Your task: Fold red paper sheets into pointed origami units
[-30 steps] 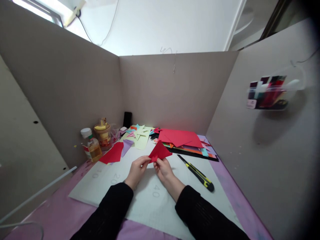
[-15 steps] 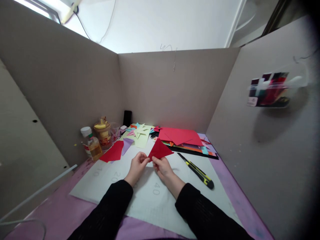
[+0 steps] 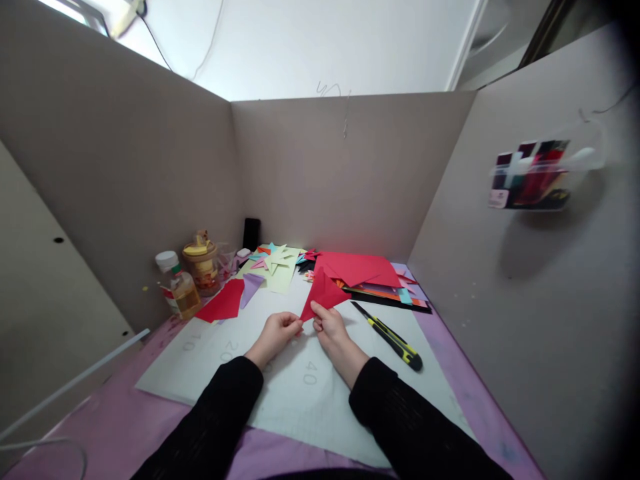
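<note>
A folded piece of red paper (image 3: 324, 293) is held up above the white sheet (image 3: 220, 373), with a pointed flap standing upward. My left hand (image 3: 277, 335) pinches its lower left corner between thumb and fingers. My right hand (image 3: 333, 331) grips the lower edge, its thumb pressed on the near face. Part of the paper's lower edge is hidden behind the right fingers. To the right of that hand lies a black and yellow utility knife (image 3: 393, 339).
Red paper sheets (image 3: 365, 267) top a stack at the back right. Folded paper stars (image 3: 280, 260) lie on pale green paper at the back. A red piece (image 3: 223, 301), a purple piece (image 3: 251, 288) and bottles (image 3: 185, 293) stand left. Grey panels (image 3: 350, 173) enclose the table.
The red paper has opened from a flat triangle into a shape with a raised flap. My right thumb has moved up onto it. The view has shifted slightly.
</note>
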A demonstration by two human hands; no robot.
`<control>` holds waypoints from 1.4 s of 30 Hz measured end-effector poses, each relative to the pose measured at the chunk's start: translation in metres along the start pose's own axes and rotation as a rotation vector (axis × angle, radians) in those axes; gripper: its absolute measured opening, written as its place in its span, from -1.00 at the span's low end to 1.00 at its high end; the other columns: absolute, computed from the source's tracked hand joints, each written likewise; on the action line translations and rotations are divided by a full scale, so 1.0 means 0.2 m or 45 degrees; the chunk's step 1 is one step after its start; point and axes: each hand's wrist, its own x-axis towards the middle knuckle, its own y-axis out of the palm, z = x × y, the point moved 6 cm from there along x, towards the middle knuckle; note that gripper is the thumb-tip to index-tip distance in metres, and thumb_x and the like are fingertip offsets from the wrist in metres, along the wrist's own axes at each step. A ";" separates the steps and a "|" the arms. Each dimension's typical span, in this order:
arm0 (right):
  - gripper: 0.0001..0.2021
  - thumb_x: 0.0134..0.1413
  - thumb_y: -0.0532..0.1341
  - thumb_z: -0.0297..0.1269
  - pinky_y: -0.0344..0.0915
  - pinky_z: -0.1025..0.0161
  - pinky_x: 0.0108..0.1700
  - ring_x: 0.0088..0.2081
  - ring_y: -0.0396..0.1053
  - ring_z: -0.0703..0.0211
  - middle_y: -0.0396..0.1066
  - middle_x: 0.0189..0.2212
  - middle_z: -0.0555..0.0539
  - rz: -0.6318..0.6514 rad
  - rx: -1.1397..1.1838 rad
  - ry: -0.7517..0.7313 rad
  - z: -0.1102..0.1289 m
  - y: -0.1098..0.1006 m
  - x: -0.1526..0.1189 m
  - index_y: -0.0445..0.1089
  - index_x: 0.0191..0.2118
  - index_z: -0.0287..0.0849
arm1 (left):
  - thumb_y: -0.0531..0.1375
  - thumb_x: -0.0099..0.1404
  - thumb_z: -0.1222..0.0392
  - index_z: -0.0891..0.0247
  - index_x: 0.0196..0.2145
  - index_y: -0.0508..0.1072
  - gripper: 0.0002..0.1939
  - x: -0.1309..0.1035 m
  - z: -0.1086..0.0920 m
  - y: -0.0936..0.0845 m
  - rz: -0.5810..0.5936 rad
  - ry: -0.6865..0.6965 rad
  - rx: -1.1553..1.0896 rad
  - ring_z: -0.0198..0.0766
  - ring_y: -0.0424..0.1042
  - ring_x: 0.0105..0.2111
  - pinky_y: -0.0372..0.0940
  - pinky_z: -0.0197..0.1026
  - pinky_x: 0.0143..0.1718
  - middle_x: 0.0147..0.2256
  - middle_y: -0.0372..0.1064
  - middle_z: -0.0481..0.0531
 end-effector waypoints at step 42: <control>-0.92 -0.32 0.23 -0.44 0.03 0.39 -0.56 -0.64 0.14 0.36 0.29 -0.72 0.06 0.522 -0.688 0.059 -0.07 0.16 -0.16 0.34 -0.68 -0.25 | 0.41 -0.09 0.06 0.43 -0.39 0.52 -0.61 -0.01 0.00 -0.08 -0.276 -0.014 -0.499 -0.15 0.46 -0.45 0.31 -0.19 -0.41 -0.40 0.52 0.18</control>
